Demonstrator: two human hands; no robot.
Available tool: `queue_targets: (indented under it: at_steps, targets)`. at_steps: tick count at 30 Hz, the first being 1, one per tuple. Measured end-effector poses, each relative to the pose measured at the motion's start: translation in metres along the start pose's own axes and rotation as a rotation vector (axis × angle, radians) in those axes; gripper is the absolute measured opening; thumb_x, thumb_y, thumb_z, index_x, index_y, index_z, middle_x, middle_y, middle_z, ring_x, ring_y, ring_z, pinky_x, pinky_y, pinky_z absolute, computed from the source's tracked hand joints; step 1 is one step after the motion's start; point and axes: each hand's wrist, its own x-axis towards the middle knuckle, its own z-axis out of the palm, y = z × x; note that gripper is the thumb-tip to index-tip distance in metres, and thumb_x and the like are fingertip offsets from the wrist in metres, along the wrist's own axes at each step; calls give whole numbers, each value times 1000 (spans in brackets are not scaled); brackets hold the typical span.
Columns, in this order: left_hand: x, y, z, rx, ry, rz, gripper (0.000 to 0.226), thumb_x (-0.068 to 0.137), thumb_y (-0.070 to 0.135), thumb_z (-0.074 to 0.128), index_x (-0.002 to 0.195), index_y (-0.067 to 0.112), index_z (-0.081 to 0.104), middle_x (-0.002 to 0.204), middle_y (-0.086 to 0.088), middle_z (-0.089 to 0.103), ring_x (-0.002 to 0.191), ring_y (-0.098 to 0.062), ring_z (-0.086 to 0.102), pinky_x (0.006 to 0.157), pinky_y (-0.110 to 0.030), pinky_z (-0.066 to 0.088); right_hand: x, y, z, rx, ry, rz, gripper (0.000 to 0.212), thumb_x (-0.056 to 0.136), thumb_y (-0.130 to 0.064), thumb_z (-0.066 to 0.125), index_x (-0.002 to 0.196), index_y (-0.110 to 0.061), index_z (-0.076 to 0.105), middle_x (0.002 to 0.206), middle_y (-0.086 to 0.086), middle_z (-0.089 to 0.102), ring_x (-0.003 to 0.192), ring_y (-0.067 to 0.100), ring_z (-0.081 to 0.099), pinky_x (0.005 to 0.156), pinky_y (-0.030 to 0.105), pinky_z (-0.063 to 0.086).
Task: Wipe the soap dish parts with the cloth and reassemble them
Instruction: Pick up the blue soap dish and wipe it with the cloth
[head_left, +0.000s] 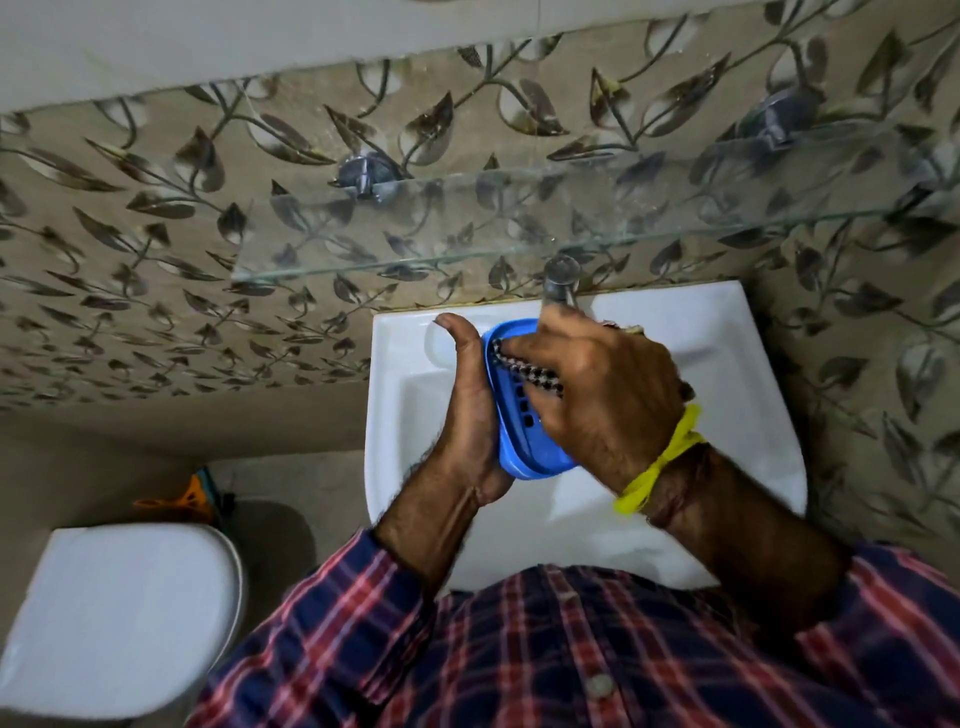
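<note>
Head view
Room: you are standing over a white sink below a glass shelf on a leaf-patterned wall; one tap is sitting at the sink's back edge.
Soap dish: your left hand is cupping one blue soap dish, tilted, above the sink's middle.
Cloth: your right hand, fingers curled closed, is pressing one checked cloth into the dish's slotted inside.

The soap dish is smooth blue plastic with a dull sheen, and the cloth pressed on it is a woven check fabric. The sink is glossy white ceramic, the tap shiny metal, the shelf clear glass.
</note>
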Motion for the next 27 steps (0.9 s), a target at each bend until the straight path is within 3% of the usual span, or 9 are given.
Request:
queue_targets:
  at_steps: [2,6,10,14,17,20,24,27]
  targets:
    - [1,-1,1,11,8,-2,95,82,88,18,92,15,79,95,-13,74,93,-28,71,81,-37,58,4,1,0,29,-21,11,23,74,-24,57,90,-23,74,86,0,66,73,30,66,55,34,51]
    - [2,10,-5,40,-39,-13,118,73,94,14,131,2,61,114,-19,67,111,-35,63,98,-48,51,-3,-5,5,64,-53,-105,29,76,-25,49,89,-22,75,86,1,70,70,31,67,52,35,52]
    - [3,10,-7,25,-52,-30,119,71,96,18,128,3,63,115,-20,64,115,-39,59,105,-54,43,1,-3,7,75,-60,-76,31,77,-28,48,87,-19,75,83,2,70,72,31,67,54,36,54]
    - [2,16,-10,80,-53,-36,124,69,96,7,134,5,60,98,-13,68,94,-31,65,85,-42,55,-8,-3,7,45,-156,-112,24,73,-19,56,88,-20,76,83,2,70,67,34,68,53,40,56]
    - [3,19,-9,60,-55,-25,122,71,94,6,133,5,61,93,-12,68,88,-28,66,80,-38,56,-7,-4,8,34,-119,-76,19,72,-19,62,86,-18,75,82,3,70,66,32,67,51,34,54]
    - [3,19,-8,49,-35,-20,122,71,95,7,128,5,65,82,-12,62,75,-25,60,70,-33,53,-15,-5,8,22,-194,-142,19,72,-19,61,85,-19,74,80,2,68,62,31,65,48,37,53]
    - [3,12,-3,12,-86,-32,123,71,96,10,133,2,60,92,-14,65,85,-28,66,84,-39,55,-12,-2,7,10,-136,-113,22,71,-20,60,87,-19,74,82,3,69,64,34,67,49,38,54]
    - [3,14,-4,20,-77,-36,124,68,98,12,133,5,61,92,-16,59,83,-28,60,79,-37,53,-16,-2,4,-15,-192,-181,23,69,-19,59,85,-22,74,81,0,69,63,32,66,47,35,52]
